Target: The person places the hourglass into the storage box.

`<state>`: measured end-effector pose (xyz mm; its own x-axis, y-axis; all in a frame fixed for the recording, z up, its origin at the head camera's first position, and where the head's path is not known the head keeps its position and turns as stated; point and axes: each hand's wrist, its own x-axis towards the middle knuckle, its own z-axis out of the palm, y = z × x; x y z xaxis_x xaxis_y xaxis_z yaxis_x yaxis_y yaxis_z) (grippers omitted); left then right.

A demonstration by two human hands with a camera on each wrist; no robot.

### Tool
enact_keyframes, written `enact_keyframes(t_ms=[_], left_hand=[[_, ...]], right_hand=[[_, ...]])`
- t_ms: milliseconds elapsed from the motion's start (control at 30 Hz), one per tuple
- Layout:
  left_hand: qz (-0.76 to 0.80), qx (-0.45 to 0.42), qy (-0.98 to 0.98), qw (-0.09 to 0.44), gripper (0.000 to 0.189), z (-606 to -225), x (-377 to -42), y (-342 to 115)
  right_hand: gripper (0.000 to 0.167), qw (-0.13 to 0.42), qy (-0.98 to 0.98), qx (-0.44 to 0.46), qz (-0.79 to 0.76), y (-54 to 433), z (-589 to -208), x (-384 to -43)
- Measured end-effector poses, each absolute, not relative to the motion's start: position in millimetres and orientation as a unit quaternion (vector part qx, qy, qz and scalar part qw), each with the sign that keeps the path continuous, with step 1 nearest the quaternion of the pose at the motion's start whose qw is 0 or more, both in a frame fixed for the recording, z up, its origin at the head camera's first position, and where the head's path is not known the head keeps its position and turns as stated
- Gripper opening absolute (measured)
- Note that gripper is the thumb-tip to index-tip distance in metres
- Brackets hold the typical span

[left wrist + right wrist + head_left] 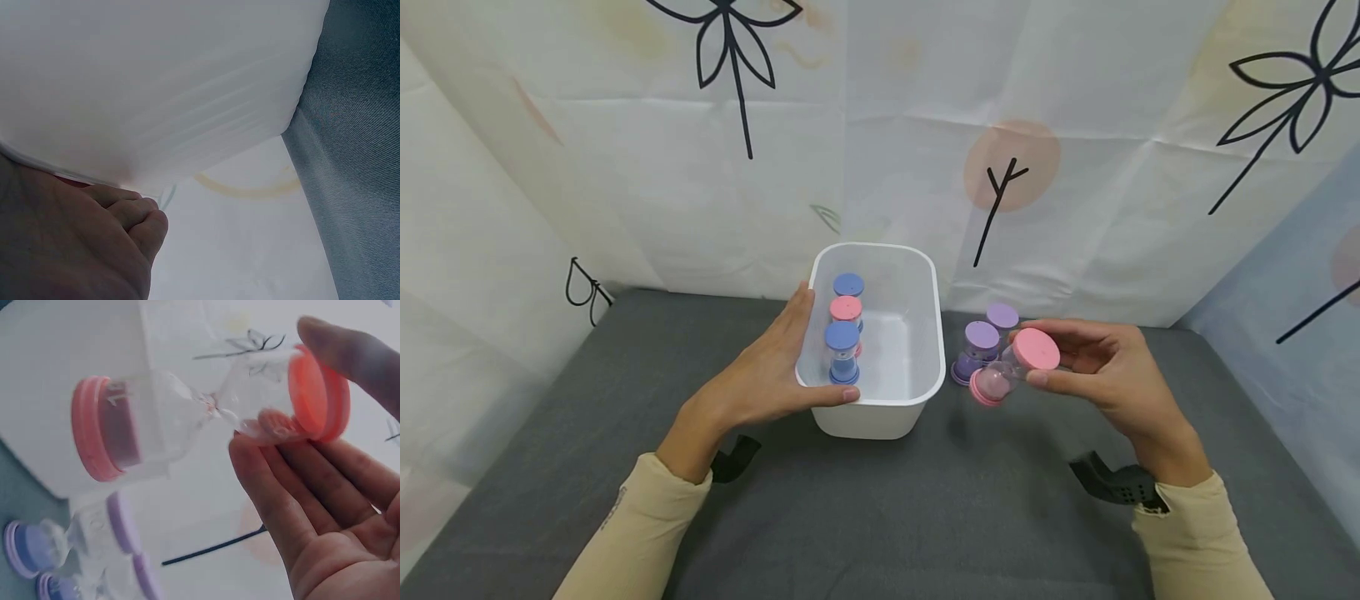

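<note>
My right hand (1108, 367) pinches an hourglass with pink end caps (1036, 348) by its upper cap, off the table and tilted. In the right wrist view, the clear glass of this pink hourglass (172, 412) shows, with thumb and fingertips at one end. My left hand (763, 379) grips the left side of a white plastic bin (868, 421), its thumb over the front rim. Inside the bin, along its left wall, are a near blue hourglass (842, 337), a pink-capped hourglass (846, 308) and a far blue hourglass (848, 285).
Two purple hourglasses stand on the grey tabletop (895, 517) right of the bin: a nearer purple hourglass (981, 336) and a farther purple hourglass (1002, 316), partly hidden. A patterned white cloth (895, 183) rises behind the table.
</note>
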<state>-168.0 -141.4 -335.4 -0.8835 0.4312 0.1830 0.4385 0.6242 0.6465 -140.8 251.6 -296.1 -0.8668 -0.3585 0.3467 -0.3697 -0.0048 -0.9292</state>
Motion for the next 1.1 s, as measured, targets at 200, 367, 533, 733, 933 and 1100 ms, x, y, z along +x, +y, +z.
enact_keyframes(t_ms=[200,367,533,733,933,1100], left_hand=[[-0.354,-0.241,-0.904,0.002,0.131,-334,-169,-141],[-0.347,-0.234,-0.908,-0.01,0.132,-335,-169,-141],[-0.344,-0.232,-0.91,-0.011,0.132,-336,-170,-141],[-0.347,-0.231,-0.909,-0.009,0.133,-335,-169,-141],[-0.35,-0.231,-0.908,-0.003,0.133,-335,-168,-140],[-0.351,-0.236,-0.906,0.002,0.132,-336,-169,-141]], right_hand=[[0.051,0.05,-0.668,0.275,0.689,243,-287,-130],[0.052,0.096,-0.635,0.283,0.712,231,-281,-122],[0.055,0.124,-0.581,0.303,0.745,217,-282,-118],[0.054,0.128,-0.584,0.304,0.741,199,-282,-119],[0.052,0.097,-0.626,0.293,0.716,179,-278,-125],[0.051,0.056,-0.668,0.276,0.689,159,-282,-137]])
